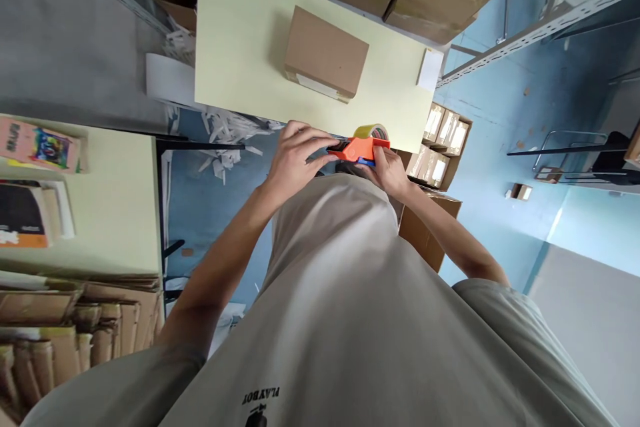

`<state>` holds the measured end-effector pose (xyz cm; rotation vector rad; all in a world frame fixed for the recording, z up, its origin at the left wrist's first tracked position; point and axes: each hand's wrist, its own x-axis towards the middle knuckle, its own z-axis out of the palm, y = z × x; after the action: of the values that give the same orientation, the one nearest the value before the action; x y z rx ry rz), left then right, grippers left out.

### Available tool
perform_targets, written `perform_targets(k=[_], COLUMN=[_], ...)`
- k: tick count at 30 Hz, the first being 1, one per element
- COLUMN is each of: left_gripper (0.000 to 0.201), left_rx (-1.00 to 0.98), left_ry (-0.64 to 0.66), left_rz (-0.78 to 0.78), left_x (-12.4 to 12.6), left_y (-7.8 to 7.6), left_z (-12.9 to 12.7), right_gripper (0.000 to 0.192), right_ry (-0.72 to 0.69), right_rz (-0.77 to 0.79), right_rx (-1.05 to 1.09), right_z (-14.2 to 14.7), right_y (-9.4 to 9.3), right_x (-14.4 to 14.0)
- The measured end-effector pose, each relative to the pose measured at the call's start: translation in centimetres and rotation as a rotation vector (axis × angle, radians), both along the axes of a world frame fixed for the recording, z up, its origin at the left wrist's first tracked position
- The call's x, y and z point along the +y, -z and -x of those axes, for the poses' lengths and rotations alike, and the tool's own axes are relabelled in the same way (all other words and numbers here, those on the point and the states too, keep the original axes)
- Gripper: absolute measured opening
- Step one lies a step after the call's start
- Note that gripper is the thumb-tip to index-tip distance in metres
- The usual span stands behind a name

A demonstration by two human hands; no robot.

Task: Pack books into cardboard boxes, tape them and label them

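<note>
Hands, two. Left hand (pixel 295 157) curled over the front end of the tape dispenser, fingers bent down on it. Right hand (pixel 389 170) closed around the dispenser's handle from the other side.

Tape dispenser (pixel 361 147), one: orange body, blue part underneath, one roll of yellowish tape (pixel 373 131) mounted on top. Held between both hands in the air, close to the person's chest, just short of the near edge of the worktop.

Worktop (pixel 240 47), one, pale yellow, beyond the hands. On it:
- Cardboard box (pixel 325 53), one, closed, brown, lying flat, well beyond the hands.
- White pad (pixel 430 69), one, at the worktop's far right corner.

Second worktop (pixel 115 213), one, to the left of the left hand; books and flattened cardboard on it, number not clear.

Floor (pixel 500 133), blue: paper scraps (pixel 227 140) scattered beyond the left hand; one open carton of small boxes (pixel 443 143) just right of the right hand.
</note>
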<state>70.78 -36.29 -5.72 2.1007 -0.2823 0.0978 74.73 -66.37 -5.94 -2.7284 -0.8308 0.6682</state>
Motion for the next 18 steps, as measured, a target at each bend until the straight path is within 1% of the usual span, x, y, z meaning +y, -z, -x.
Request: perform_targets(k=[2, 4, 6, 8, 10, 12, 15, 18], left_gripper=[0.037, 0.037, 0.036, 0.032, 0.028, 0.025, 0.019, 0.014], left_rx=[0.036, 0.094, 0.165, 0.225, 0.261, 0.28, 0.309, 0.338], left_ry=[0.013, 0.023, 0.026, 0.016, -0.008, -0.046, -0.119, -0.204], left_rz=[0.025, 0.058, 0.091, 0.118, 0.141, 0.164, 0.206, 0.252], left_x=[0.0, -0.2, -0.8, -1.8, -3.2, -4.9, -7.5, -9.5], left_y=[-0.3, -0.2, 0.4, 1.5, 3.2, 5.2, 8.5, 12.0], left_z=[-0.1, -0.5, -1.1, -1.9, -2.7, -3.6, -5.1, -6.4], right_gripper=[0.08, 0.078, 0.077, 0.078, 0.081, 0.083, 0.085, 0.089], right_ry=[-0.034, -0.072, -0.112, -0.157, -0.198, -0.222, -0.239, -0.274], right_rz=[-0.003, -0.021, -0.022, 0.004, 0.04, 0.07, 0.089, 0.059], right_rx=[0.029, 0.062, 0.101, 0.143, 0.172, 0.191, 0.214, 0.222], right_z=[0.0, -0.2, -0.6, -1.2, -2.4, -3.9, -6.9, -9.7], right_y=[-0.1, -0.3, -0.6, -1.0, -1.2, -1.0, 0.4, 2.2], right_x=[-0.6, -1.4, -2.4, -3.6, -4.6, -5.6, -6.8, -8.1])
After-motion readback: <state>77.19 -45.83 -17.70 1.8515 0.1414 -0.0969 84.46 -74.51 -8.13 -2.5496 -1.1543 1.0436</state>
